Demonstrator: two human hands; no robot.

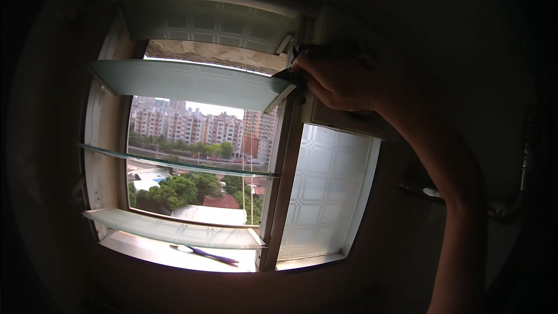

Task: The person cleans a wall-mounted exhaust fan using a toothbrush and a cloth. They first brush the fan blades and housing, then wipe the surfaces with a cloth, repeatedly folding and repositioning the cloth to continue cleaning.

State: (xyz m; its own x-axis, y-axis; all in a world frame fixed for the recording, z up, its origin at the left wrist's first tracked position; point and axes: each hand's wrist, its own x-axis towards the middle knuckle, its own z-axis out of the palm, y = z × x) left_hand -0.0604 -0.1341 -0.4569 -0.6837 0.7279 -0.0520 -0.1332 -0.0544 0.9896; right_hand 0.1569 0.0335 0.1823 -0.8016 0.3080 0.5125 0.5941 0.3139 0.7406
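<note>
My right hand is raised to the upright of a louvre window and grips a dark, crumpled cloth. The cloth lies against the right end of the second glass slat, which is tilted. Above it is the patterned top slat. Lower down, a third slat sits almost edge-on, and the bottom slat slopes over the sill. Directly behind my hand, a pale box-like housing is partly hidden in shadow. My left hand is out of view.
A purple-handled toothbrush lies on the bright sill. To the right of the upright stands a fixed frosted pane. Thin cords hang behind the slats. A metal pipe runs along the dark right wall.
</note>
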